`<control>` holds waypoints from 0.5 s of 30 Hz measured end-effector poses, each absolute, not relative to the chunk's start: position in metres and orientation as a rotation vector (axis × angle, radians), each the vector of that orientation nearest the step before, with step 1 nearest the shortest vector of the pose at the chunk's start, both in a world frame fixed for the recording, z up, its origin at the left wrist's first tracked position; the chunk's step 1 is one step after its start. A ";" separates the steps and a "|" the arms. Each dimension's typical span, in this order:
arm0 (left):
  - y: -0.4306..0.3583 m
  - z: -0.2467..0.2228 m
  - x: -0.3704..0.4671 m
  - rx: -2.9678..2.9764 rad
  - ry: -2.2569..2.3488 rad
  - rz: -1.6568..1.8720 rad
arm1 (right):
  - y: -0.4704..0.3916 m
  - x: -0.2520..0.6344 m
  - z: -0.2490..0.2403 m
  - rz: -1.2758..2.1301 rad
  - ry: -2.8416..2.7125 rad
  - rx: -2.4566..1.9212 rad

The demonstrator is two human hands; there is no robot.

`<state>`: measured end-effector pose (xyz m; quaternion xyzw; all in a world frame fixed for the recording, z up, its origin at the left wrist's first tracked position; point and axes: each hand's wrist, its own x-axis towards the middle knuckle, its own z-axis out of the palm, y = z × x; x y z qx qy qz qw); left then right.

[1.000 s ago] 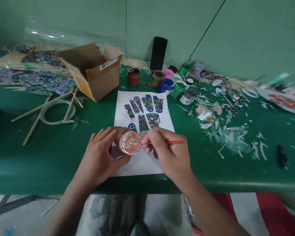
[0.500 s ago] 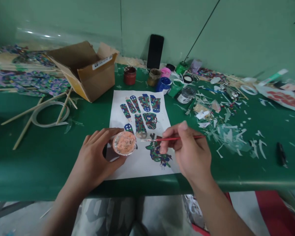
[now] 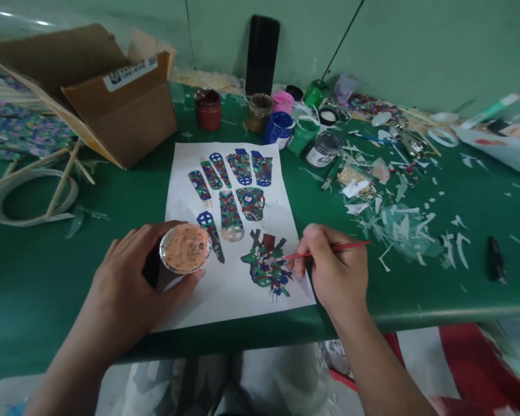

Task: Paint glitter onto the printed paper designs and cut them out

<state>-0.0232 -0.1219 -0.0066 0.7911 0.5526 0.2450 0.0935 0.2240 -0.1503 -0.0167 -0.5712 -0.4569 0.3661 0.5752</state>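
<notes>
A sheet of white paper [image 3: 225,294] lies on a green bench [image 3: 394,306], printed or painted with patterned shapes. The left hand [image 3: 127,283] is curled around a jar of peach paint [image 3: 186,248] at the sheet's left edge, open mouth up; whether it stands or is lifted is unclear. The right hand [image 3: 340,268] pinches a thin red brush [image 3: 351,246] above the sheet's right side, its tip over a patterned figure [image 3: 266,271] at the sheet's lower right. Contact cannot be told.

For neat work, a light pinch close to the bristles, a thinly loaded tip and short strokes inside the outlines should serve best; the jar is better kept steady and level, and the knuckles off any wet paint.

Beyond the sheet's far left corner, a cardboard box [image 3: 134,118] bears a white label [image 3: 130,73] with dark print, too small to read. Beyond its far right corner, a dark jar [image 3: 324,148] has a pale label, also unreadable. No brand is legible.
</notes>
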 end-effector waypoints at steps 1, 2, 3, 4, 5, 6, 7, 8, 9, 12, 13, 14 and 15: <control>-0.122 -0.007 -0.023 2.347 1.640 0.730 | -0.150 0.224 -0.015 0.831 -1.107 -1.375; -0.121 -0.007 -0.022 2.343 1.644 0.733 | -0.150 0.223 -0.014 0.805 -1.136 -1.409; -0.121 -0.007 -0.022 2.338 1.649 0.736 | -0.150 0.223 -0.013 0.779 -1.153 -1.433; -0.121 -0.007 -0.021 2.334 1.651 0.738 | -0.150 0.223 -0.012 0.757 -1.162 -1.448; -0.121 -0.007 -0.021 2.326 1.655 0.731 | -0.150 0.223 -0.012 0.739 -1.167 -1.460; -0.121 -0.007 -0.021 2.320 1.659 0.723 | -0.150 0.223 -0.012 0.726 -1.172 -1.469; -0.121 -0.007 -0.021 2.315 1.661 0.719 | -0.150 0.223 -0.012 0.716 -1.179 -1.475; -0.122 -0.007 -0.021 2.309 1.660 0.713 | -0.150 0.222 -0.012 0.712 -1.188 -1.480; -0.122 -0.007 -0.021 2.302 1.661 0.711 | -0.150 0.222 -0.012 0.713 -1.202 -1.484; -0.122 -0.006 -0.022 2.284 1.674 0.714 | -0.150 0.222 -0.012 0.712 -1.232 -1.499; -0.122 -0.006 -0.022 2.282 1.681 0.707 | -0.150 0.222 -0.012 0.707 -1.229 -1.505; -0.122 -0.006 -0.022 2.282 1.685 0.703 | -0.150 0.222 -0.012 0.701 -1.221 -1.511; -0.122 -0.006 -0.022 2.282 1.688 0.700 | -0.150 0.222 -0.012 0.695 -1.210 -1.515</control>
